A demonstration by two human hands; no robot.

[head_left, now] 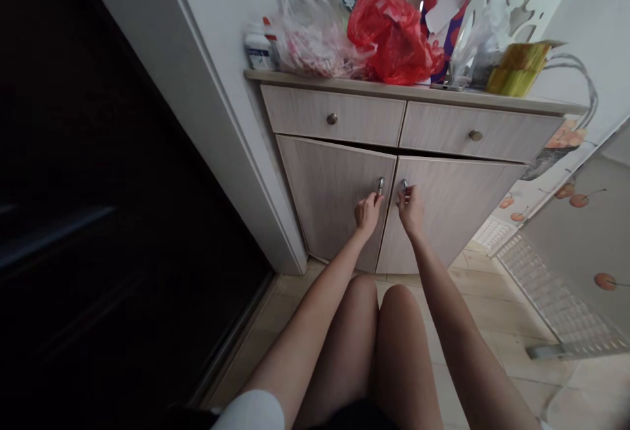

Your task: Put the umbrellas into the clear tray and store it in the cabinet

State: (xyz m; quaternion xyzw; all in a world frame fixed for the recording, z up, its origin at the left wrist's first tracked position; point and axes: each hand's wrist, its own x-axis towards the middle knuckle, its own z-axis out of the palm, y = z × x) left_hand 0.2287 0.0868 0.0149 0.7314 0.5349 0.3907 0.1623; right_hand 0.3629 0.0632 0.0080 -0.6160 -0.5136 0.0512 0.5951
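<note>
The left hand [368, 212] is closed on the left handle [380, 185], its fingers curled up around the small metal pull, and the right hand [411, 210] is closed the same way on the right handle [403, 186], fingertips pinched at the metal. The two handles sit just beside each other, one on either side of the seam where the left door [329, 200] and the right door [457, 210] meet. Both pale wood-grain doors lie nearly flush with the cabinet front. A dark slit runs along their upper edges, directly above the hands. Above that slit are two drawers side by side, the left drawer [305, 111] with a round knob [332, 118] and the right drawer [512, 134] with its own knob [475, 135]. Higher up, on the cabinet top [541, 105], a red plastic bag [394, 36] sits almost straight above the hands. A clear bag with red print [310, 43] and a small white bottle [258, 50] lie to its left, and a yellow-green packet [519, 69] to its right. Below the hands, both forearms run back toward the camera over the person's bare knees [378, 299], which are close to the doors. Left of the grip, past a white frame [216, 121], is a dark opening. To the right stands a frosted panel printed with cherries [581, 233], on a pale plank floor [492, 312].
</note>
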